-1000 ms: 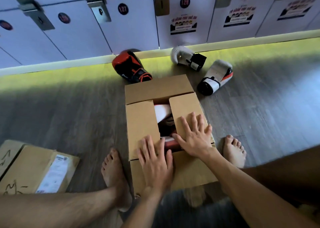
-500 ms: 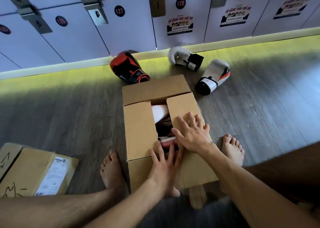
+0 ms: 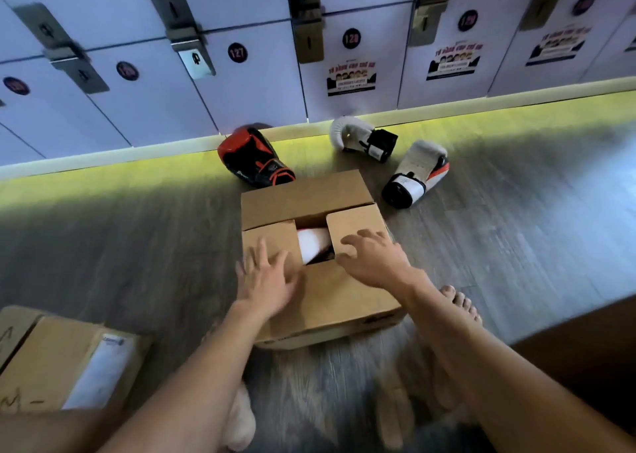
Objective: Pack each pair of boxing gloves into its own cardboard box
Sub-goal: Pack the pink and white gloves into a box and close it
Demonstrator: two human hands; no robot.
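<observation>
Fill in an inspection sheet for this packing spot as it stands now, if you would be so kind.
Surface: wood-look floor, with a yellow-lit strip along the lockers.
Job's things: box in the middle, flaps partly folded, white item showing in the gap; black-red glove, far white glove and near white glove on the floor beyond it; second box at lower left.
Clutter: nothing seen.
Hands: left hand spread on the left flap; right hand arched over the right flap, holding nothing.
Cables: nothing seen.
Surroundings: numbered lockers behind; bare foot beside the box.
</observation>
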